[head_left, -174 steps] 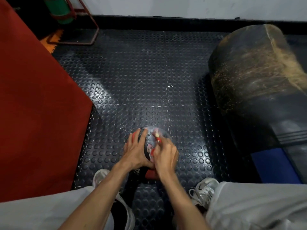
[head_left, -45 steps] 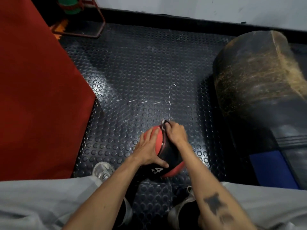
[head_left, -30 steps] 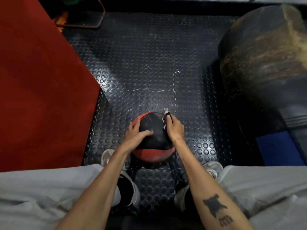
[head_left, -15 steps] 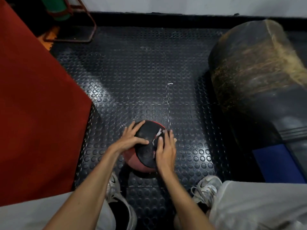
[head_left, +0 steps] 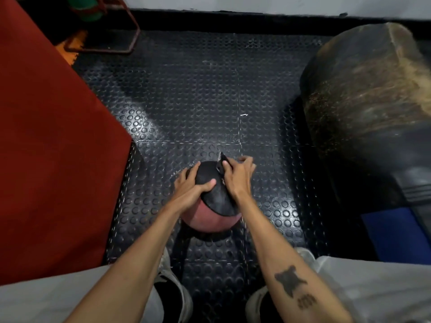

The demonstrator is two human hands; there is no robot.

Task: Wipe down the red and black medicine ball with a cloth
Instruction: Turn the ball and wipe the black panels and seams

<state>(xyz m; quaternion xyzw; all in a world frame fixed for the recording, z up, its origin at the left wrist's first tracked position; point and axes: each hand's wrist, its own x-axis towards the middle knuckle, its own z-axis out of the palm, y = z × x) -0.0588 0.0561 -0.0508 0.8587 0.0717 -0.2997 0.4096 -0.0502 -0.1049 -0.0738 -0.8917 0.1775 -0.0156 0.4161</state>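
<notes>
On my head-camera feed, a person crouches over a red and black medicine ball (head_left: 211,206) resting on the studded black rubber floor (head_left: 198,101), just ahead of their two shoes and roughly midway between the floor's left and right edges. I see the ball's black panel turned upward and away from the camera, its red panel facing the person. The left hand (head_left: 190,187) lies spread over the ball's upper left side, fingers mostly straight and pressing on the black panel, thumb stretched across the top; it has hold of nothing. The right hand (head_left: 238,176) sits against the ball's upper right side with fingers bent, pinching a small dark cloth (head_left: 221,163) whose corner sticks up above the fingertips at the ball's far edge. From this feed I cannot tell how much of the cloth lies under the palm. A dark tattoo (head_left: 290,282) marks the right forearm. A red mat (head_left: 51,148) covers the floor's left side, its corner pointing toward the ball. A worn black punching bag (head_left: 368,108) lies along the right edge, with a blue patch (head_left: 394,234) near its closer end. A red metal frame (head_left: 112,40) stands in the far left corner.
</notes>
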